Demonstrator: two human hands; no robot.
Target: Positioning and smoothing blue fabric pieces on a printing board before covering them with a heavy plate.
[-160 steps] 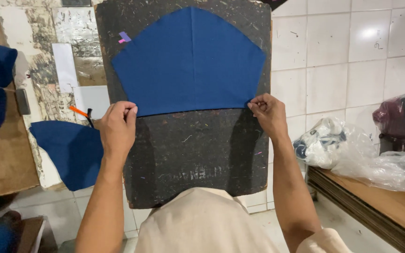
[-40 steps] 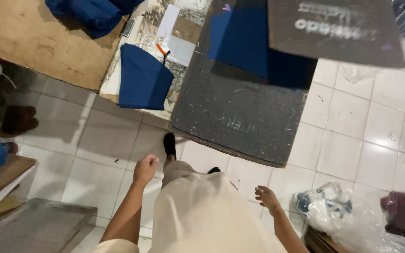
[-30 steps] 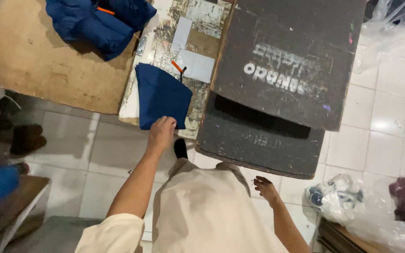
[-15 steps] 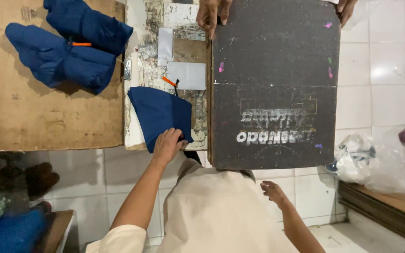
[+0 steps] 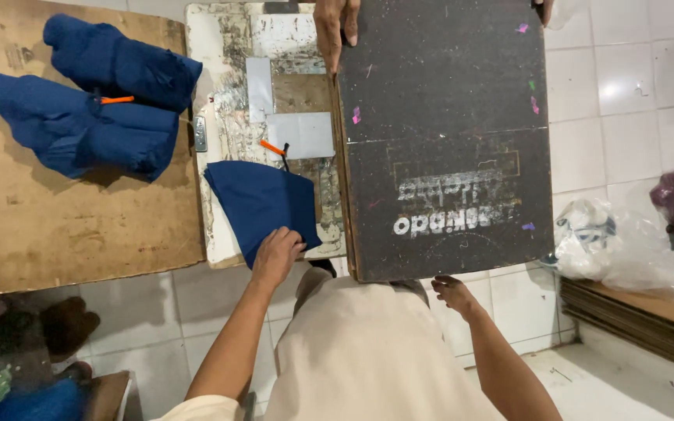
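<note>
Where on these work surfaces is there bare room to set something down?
The brown board is bare below the blue bundles, over to the blue cloth piece under the left hand. The dark board is wholly bare, with another person's hand at its far edge. The worn white strip between them is crowded with grey patches and cloth.

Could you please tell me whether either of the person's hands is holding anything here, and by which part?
The left hand rests on the near edge of the dark blue fabric piece; a pinch cannot be confirmed. The right hand holds nothing, just below the dark board.
</note>
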